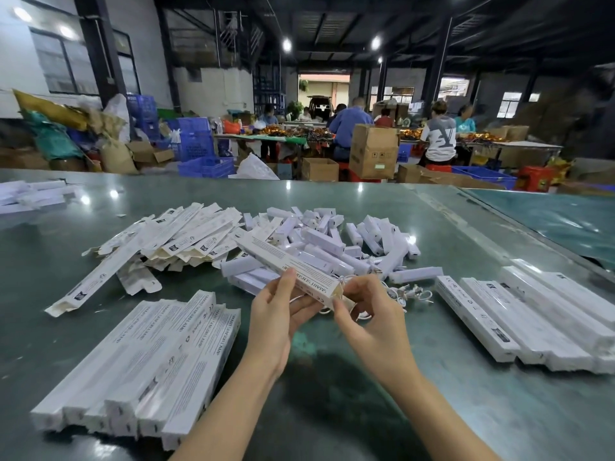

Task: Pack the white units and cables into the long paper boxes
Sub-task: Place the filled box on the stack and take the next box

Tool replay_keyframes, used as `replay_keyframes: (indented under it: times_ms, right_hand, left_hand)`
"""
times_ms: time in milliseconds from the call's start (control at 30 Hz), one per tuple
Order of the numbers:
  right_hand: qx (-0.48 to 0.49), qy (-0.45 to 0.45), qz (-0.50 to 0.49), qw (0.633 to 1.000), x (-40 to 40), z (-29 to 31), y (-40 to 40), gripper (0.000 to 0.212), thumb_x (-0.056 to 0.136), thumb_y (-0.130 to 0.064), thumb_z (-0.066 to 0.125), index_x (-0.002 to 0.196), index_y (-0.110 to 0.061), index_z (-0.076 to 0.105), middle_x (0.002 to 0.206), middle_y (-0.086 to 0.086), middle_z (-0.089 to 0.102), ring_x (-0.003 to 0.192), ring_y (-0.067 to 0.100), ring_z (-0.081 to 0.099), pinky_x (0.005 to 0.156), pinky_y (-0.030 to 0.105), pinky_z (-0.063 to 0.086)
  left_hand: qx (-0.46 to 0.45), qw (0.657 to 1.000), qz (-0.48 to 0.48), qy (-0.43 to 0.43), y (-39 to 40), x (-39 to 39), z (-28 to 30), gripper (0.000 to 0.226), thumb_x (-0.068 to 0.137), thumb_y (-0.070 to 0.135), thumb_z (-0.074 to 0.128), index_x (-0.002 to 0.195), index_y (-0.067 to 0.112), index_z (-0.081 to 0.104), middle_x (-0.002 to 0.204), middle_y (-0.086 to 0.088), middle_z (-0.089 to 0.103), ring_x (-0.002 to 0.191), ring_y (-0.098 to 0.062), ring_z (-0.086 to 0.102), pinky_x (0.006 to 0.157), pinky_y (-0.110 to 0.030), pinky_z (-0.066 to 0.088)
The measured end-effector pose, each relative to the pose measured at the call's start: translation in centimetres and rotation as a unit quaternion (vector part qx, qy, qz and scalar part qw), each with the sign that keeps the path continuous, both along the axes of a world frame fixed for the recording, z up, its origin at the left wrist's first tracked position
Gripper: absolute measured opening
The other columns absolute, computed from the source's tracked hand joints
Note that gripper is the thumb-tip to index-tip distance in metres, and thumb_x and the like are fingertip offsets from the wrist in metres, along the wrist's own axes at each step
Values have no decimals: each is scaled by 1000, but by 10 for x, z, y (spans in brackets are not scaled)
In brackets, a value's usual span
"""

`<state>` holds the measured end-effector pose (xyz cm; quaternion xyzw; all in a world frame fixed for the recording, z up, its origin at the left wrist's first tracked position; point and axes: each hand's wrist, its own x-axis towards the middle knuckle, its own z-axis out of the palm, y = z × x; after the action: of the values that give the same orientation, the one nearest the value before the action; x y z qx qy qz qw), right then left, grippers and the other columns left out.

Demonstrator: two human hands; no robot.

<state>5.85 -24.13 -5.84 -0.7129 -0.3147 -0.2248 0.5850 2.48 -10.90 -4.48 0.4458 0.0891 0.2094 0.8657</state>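
Holding one long paper box (293, 266): our left hand (278, 322) grips underneath, right hand (369, 314) fingers pinch its near end; six packed boxes (139, 367) near-left worktop (332, 410) edge.

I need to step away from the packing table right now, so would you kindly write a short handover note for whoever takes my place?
Left hand grips the long paper box near its open end; right hand pinches a white cable at that opening, feeding it in.
Loose white units lie piled mid-table, loose cables at the pile's near edge, empty flat boxes heaped to the left.
Done: rows of assembled boxes near left and right; whether all are filled cannot be seen.
Left: finish this cable, close the flap, then pack the remaining units.
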Motion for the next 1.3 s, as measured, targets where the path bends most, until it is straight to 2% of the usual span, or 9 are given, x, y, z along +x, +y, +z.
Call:
replay_keyframes:
  times_ms: [167, 367, 500, 533, 600, 733, 900, 1033, 1300]
  right_hand:
    - [13, 18, 9, 1000, 0, 0, -1, 10, 80, -16, 64, 81, -23, 58, 77, -13, 63, 61, 10, 55, 57, 18, 44]
    - [31, 74, 22, 997, 1, 1, -2, 17, 83, -9, 62, 75, -24, 58, 65, -5, 57, 57, 6, 47, 55, 19, 39]
    - [47, 148, 60, 986, -1, 1, 0, 12, 86, -10, 60, 80, -19, 57, 66, 8, 53, 60, 18, 46, 59, 43, 42]
    - [69, 166, 81, 980, -2, 2, 0, 4, 84, -15, 60, 82, -17, 57, 67, 5, 54, 60, 19, 48, 60, 42, 42]
    - [119, 211, 125, 962, -4, 4, -1, 13, 83, -21, 62, 92, -12, 58, 72, 3, 59, 60, 19, 52, 58, 32, 44]
    - [162, 285, 167, 930, -4, 7, 1, 19, 90, -13, 64, 107, -8, 57, 71, 6, 61, 56, 18, 51, 56, 24, 44]
    - [196, 369, 238, 876, -6, 12, 2, 32, 80, -22, 62, 104, 0, 61, 73, 14, 56, 58, 19, 49, 57, 25, 39]
    - [205, 391, 253, 861, -6, 13, 1, 38, 79, -20, 63, 109, 2, 58, 73, 12, 57, 60, 16, 51, 63, 26, 38]
    - [221, 431, 299, 822, -4, 14, -5, 28, 76, -12, 67, 101, -4, 57, 92, 14, 60, 66, 14, 56, 63, 21, 52]
  left_hand:
    - [-2, 1000, -18, -24, -2, 0, 0, 22, 99, 20, 54, 102, 1, 64, 90, -14, 75, 77, -24, 74, 65, -28, 59]
    - [39, 998, -25, -39, -4, 0, 0, 20, 99, 18, 52, 106, 1, 58, 93, -17, 75, 86, -26, 74, 72, -31, 60]
    - [55, 998, 10, -27, -5, 2, -2, 18, 97, 17, 55, 106, 1, 56, 97, -20, 73, 90, -29, 73, 78, -36, 61]
    - [51, 998, 12, -27, -4, 2, -2, 18, 97, 17, 55, 105, 1, 57, 98, -20, 73, 89, -29, 73, 79, -36, 61]
    - [34, 999, 8, -33, -3, 1, -1, 18, 98, 16, 53, 106, 0, 58, 96, -18, 74, 87, -26, 73, 76, -34, 61]
    - [12, 999, -6, -36, -1, 0, 2, 16, 100, 17, 52, 102, 4, 61, 91, -13, 75, 81, -21, 74, 68, -28, 60]
    - [10, 999, -2, -34, 1, -1, 0, 21, 98, 18, 53, 105, 1, 62, 97, -17, 74, 86, -24, 73, 74, -31, 61]
    - [16, 999, -4, -35, 2, -1, 0, 21, 98, 18, 53, 106, 0, 62, 98, -19, 74, 86, -25, 73, 74, -32, 61]
    - [33, 999, -19, -31, 0, -3, 2, 20, 98, 18, 52, 106, 2, 62, 95, -16, 74, 83, -21, 74, 69, -29, 60]
